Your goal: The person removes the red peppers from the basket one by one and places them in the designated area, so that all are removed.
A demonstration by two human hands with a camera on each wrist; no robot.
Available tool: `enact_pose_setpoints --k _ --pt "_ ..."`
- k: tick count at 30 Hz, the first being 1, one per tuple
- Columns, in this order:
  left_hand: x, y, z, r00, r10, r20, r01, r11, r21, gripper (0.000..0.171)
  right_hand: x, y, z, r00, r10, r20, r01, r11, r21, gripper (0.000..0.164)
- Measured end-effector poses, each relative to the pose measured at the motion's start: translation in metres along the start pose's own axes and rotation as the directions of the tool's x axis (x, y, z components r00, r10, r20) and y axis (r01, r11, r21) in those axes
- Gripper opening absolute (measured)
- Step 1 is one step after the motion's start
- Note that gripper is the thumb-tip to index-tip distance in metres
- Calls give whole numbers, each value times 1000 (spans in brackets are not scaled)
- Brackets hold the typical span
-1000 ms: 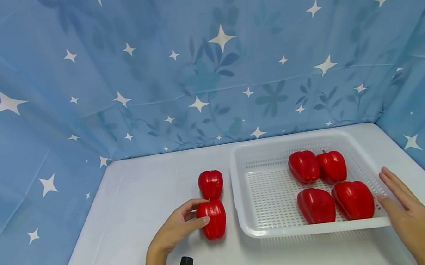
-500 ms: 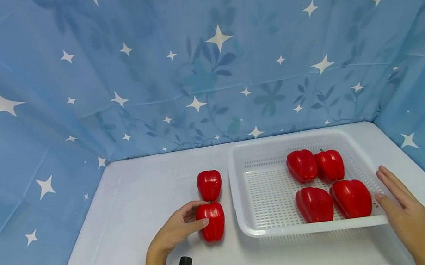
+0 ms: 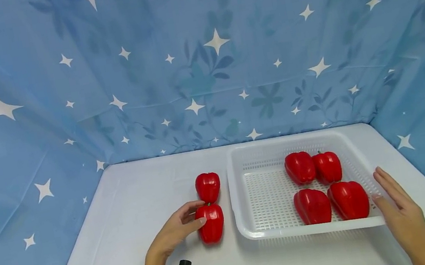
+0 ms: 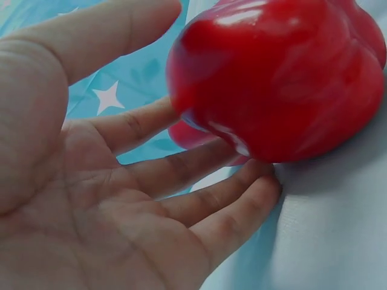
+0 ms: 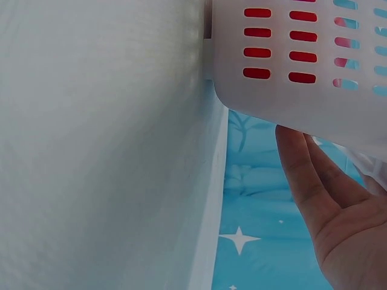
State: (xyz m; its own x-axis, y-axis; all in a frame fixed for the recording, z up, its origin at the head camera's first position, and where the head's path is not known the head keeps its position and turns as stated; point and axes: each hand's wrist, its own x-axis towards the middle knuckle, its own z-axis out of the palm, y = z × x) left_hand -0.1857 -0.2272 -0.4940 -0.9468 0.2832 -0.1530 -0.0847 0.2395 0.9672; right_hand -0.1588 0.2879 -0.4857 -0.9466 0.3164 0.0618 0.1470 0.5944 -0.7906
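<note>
My left hand is at a red bell pepper left of the basket. In the left wrist view its fingers reach to the pepper's far and lower side, partly hidden by it. The thumb stands slightly off the skin there, while in the head view it overlaps the pepper's left face. A second red bell pepper lies just behind the first. My right hand rests at the right side of a white plastic basket, straight fingers along its outside and thumb by the rim.
Several red bell peppers, such as one at the front right, lie in the right part of the basket. A white table carries everything. Blue star-patterned cloth hangs behind and at both sides.
The head view has drifted slightly, shifting the scene a little to the left. The front pepper sits slightly lower relative to the rear one; both hands keep nearly the same places.
</note>
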Motion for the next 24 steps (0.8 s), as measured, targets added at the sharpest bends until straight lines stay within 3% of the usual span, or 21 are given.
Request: enact_pose_setpoints --k 7,13,19,24 --pt "-5 2 -4 995 -17 -95 16 1000 -17 61 -1 0 0 1000 -3 0 3 1000 6 62" --pt "-5 11 -2 972 -45 -230 41 999 -24 78 -1 0 -1 1000 -6 -5 6 1000 3 62" --pt "3 28 2 944 -25 -329 24 1000 -6 88 -1 -1 -1 1000 7 -13 -7 1000 19 62" --pt "14 47 6 935 0 -354 -3 1000 -10 89 -1 -3 1 1000 22 -14 -21 999 25 61"
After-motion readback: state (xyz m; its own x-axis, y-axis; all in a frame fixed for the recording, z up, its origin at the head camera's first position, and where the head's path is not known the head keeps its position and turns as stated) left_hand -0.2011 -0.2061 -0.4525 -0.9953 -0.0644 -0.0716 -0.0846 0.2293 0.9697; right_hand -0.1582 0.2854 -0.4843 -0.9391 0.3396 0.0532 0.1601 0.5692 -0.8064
